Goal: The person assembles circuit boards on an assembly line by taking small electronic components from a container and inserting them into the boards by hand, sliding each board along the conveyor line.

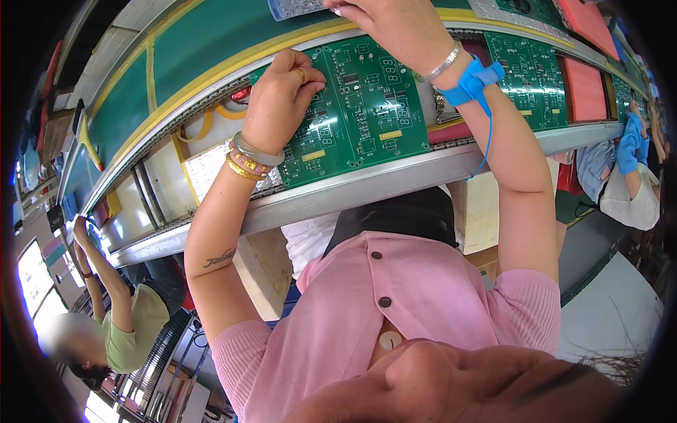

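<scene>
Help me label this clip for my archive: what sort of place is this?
Probably an electronics assembly workshop: a green circuit board sits on a long line edged by a metal rail, the wearer has a blue corded wrist strap, and another person reaches toward the line.

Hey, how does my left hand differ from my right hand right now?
Your left hand is over the green circuit board; your right hand is by the blue-edged tray. The left hand shows whole, while the picture's top edge cuts off part of the right hand. Stacked bangles circle the left wrist; a blue strap circles the right. Both hands are gloveless.
</scene>
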A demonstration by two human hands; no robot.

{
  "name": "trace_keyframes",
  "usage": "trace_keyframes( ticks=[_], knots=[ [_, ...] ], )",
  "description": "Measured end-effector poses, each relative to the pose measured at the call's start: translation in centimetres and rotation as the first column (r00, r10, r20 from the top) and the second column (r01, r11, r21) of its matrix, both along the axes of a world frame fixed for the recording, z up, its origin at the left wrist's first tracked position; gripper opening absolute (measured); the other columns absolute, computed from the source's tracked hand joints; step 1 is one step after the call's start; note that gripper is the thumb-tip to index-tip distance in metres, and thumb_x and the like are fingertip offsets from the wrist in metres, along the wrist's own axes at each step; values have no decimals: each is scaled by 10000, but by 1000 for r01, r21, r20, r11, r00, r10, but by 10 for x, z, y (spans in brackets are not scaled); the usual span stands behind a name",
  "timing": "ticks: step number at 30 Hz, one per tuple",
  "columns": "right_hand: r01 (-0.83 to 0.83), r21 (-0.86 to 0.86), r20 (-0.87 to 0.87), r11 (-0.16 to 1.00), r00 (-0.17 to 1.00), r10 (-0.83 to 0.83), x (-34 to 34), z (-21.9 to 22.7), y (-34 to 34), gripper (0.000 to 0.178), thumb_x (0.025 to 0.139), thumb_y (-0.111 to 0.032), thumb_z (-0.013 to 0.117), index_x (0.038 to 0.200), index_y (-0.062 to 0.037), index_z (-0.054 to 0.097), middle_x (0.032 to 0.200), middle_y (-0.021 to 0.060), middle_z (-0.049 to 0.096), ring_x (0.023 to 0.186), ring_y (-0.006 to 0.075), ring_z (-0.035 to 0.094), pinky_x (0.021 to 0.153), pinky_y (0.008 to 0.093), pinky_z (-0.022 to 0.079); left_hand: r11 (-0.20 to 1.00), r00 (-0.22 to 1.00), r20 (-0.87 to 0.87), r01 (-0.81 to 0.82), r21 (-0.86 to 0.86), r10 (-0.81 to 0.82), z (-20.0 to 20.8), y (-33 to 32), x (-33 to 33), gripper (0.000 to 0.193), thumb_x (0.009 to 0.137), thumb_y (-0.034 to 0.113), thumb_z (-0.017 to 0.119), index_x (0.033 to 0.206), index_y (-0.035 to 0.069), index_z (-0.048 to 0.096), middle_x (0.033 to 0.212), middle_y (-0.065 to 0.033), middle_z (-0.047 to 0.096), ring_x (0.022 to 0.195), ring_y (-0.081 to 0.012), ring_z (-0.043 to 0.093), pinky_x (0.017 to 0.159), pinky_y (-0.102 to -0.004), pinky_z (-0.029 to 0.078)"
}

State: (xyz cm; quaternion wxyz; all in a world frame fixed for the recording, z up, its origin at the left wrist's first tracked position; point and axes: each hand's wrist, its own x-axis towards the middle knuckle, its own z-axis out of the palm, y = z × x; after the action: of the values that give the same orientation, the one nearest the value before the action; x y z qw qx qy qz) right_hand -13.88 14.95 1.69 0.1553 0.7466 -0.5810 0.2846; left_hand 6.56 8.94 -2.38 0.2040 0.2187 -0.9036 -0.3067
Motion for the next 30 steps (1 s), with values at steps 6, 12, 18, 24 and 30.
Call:
trace_keyframes(
  ticks=[6, 12, 18, 24, 30],
  knots=[
    [-50, 111, 311, 993, 950, 13, -4, 3, 33, 100, 780, -99, 633, 863, -44, 632, 845, 87, 619, 846, 259, 554, 766, 344, 467, 980, 994, -3, 111, -163, -112, 0, -2, 0, 103, 758, 62, 690, 860, 46, 686, 906, -77, 564, 778, -273, 599, 679, -369, 496],
    [-29, 219, 360, 975, 931, -54, -16, -19, 80, 82, 775, -110, 685, 843, -84, 648, 838, 42, 623, 851, 251, 565, 726, 360, 468, 939, 988, -87, 90, -333, -126, 25, -22, -10, 125, 768, 77, 703, 890, 58, 681, 887, -71, 600, 755, -243, 610, 667, -336, 501],
    [19, 307, 349, 952, 928, -131, -16, -36, 102, 83, 767, -95, 684, 842, -79, 653, 821, 40, 603, 841, 252, 543, 731, 350, 461, 700, 941, 327, 177, -692, 85, 34, -95, -77, 121, 707, 169, 644, 783, 113, 720, 900, -107, 671, 944, -281, 610, 843, -348, 474],
    [48, 310, 342, 949, 926, -158, -15, -43, 104, 79, 761, -105, 689, 820, -70, 651, 826, 45, 596, 832, 253, 530, 733, 358, 457, 783, 908, 401, 162, -600, 119, 39, -94, -85, 103, 739, 155, 621, 746, 88, 700, 734, -149, 637, 775, -307, 632, 703, -406, 511],
    [81, 305, 282, 949, 944, -171, -16, -43, 103, 85, 755, -113, 694, 805, -67, 643, 818, 48, 589, 835, 256, 530, 739, 361, 459, 776, 949, 242, -4, -631, 202, 29, -96, -89, 113, 791, 162, 607, 789, 96, 698, 784, -157, 637, 771, -323, 629, 694, -410, 507]
  ],
)
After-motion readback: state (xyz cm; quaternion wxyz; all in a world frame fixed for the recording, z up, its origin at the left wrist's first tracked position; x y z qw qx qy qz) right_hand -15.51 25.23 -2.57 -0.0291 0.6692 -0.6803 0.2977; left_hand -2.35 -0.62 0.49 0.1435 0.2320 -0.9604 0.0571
